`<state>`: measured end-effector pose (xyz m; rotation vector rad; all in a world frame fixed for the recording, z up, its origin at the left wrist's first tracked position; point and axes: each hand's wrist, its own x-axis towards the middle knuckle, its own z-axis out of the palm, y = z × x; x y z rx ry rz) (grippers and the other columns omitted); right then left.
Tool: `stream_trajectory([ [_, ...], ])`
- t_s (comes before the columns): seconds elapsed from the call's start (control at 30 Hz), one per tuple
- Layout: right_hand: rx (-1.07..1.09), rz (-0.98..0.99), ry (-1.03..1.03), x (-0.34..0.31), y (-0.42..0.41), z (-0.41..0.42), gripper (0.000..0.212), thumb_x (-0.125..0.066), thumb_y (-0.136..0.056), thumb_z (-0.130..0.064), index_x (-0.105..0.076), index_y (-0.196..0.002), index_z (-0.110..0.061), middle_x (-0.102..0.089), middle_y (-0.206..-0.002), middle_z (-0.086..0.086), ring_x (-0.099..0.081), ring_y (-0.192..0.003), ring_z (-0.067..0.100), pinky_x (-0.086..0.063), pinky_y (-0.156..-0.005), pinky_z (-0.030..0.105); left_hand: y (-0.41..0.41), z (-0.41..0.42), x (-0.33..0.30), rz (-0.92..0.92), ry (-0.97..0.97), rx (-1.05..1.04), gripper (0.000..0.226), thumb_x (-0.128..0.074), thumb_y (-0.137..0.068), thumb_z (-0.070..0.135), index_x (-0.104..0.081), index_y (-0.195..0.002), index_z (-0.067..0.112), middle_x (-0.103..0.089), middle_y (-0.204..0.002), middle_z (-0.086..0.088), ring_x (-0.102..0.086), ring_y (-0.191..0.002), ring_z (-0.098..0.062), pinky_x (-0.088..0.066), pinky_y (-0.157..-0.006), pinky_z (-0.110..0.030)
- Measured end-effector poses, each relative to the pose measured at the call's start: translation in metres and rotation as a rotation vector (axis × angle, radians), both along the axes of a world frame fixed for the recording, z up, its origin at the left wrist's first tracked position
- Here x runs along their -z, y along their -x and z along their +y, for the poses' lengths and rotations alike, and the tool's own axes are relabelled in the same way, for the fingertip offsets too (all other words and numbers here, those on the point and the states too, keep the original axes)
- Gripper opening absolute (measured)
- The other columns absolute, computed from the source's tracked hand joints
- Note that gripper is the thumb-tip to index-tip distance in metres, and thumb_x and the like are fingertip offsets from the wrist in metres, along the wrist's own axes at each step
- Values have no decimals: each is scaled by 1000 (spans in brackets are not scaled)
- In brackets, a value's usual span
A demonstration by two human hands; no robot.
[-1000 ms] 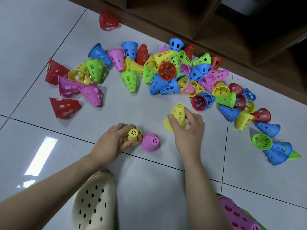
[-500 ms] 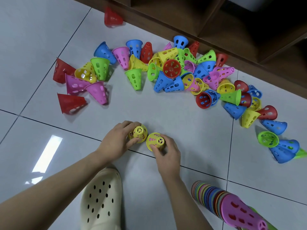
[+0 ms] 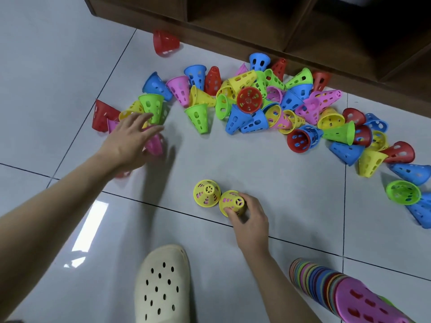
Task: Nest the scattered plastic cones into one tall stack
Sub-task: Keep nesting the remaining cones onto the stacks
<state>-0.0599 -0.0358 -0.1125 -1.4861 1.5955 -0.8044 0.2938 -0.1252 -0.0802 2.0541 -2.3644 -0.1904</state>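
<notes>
While the long stack [image 3: 331, 290] lies cut off at the frame's bottom right, the right hand [image 3: 253, 223] pinches a yellow cone [image 3: 231, 202] beside its twin [image 3: 206, 193]. Farther off, the left hand [image 3: 131, 142], fingers spread, reaches a half-hidden pink cone [image 3: 155, 142]. These look light, stiff, best gripped by the rim.

scattered cones [image 3: 250, 106] on tiled floor [image 3: 268, 169]

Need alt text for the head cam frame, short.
A person's right hand grips a yellow cone beside a second yellow cone on a tiled floor, while the open left hand reaches over a pink cone in a scattered multicoloured pile. A nested stack lies bottom right.
</notes>
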Motion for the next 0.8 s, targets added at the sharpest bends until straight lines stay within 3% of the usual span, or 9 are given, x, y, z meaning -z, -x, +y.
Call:
stream_trajectory([
  [0.13, -3, -2, 14, 0, 0, 0, 51, -84, -78, -14, -59, -106, -48, -63, -110, -21, -62, -107, 4, -44, -83, 7, -6, -3, 10, -54, -120, 2, 82, -84, -65, 13, -56, -141, 21, -57, -136, -13, -50, -121, -37, -47, -97, -50],
  [0.33, -15, 74, 13, 7, 4, -2, 45, -83, -78, -25, -60, -114, -40, -63, -112, -21, -63, -106, 8, -53, -89, 38, 17, -4, 15, 59, -112, 103, 76, -87, -60, 15, -65, -133, 21, -67, -124, -6, -58, -116, -31, -48, -92, -44],
  [0.4, -14, 66, 19, 9, 4, -1, 43, -82, -78, -26, -62, -114, -37, -64, -113, -20, -63, -107, 8, -53, -90, 41, 30, -3, 18, 89, -88, 135, 66, -85, -67, 30, -67, -129, 20, -70, -117, -5, -61, -110, -30, -48, -89, -41],
  [0.47, -7, 58, 29, 10, 3, -1, 42, -82, -79, -26, -63, -115, -35, -64, -114, -20, -63, -107, 8, -53, -90, 41, 45, 1, 22, 171, -59, 163, 59, -71, -76, 55, -69, -122, 18, -70, -105, -3, -63, -100, -30, -50, -82, -38],
  [0.53, -1, 63, 27, 12, 3, 0, 42, -82, -79, -27, -62, -116, -35, -63, -114, -20, -62, -107, 9, -53, -90, 42, 60, 7, 26, 251, -76, 175, 59, -63, -80, 61, -68, -120, 17, -67, -100, -4, -62, -95, -30, -52, -80, -39],
  [0.6, -5, 67, 23, 13, 4, 0, 42, -81, -79, -28, -62, -116, -35, -63, -115, -20, -62, -108, 9, -53, -90, 42, 71, 12, 30, 248, -60, 161, 55, -75, -79, 52, -67, -122, 18, -63, -107, -9, -59, -99, -35, -51, -84, -42],
  [0.7, -14, 73, 22, 12, 4, -1, 42, -81, -79, -28, -63, -116, -33, -63, -115, -20, -62, -108, 8, -53, -90, 40, 77, 16, 34, 48, 10, 134, 51, -80, -74, 31, -67, -123, 23, -51, -132, -19, -47, -123, -41, -40, -101, -47],
  [0.8, -13, 87, 25, 11, 5, -1, 41, -81, -79, -27, -63, -115, -33, -63, -114, -20, -61, -106, 6, -53, -89, 38, 74, 15, 35, -38, 62, 176, 50, -79, -68, 19, -69, -116, 23, -58, -123, -13, -48, -122, -38, -30, -103, -44],
])
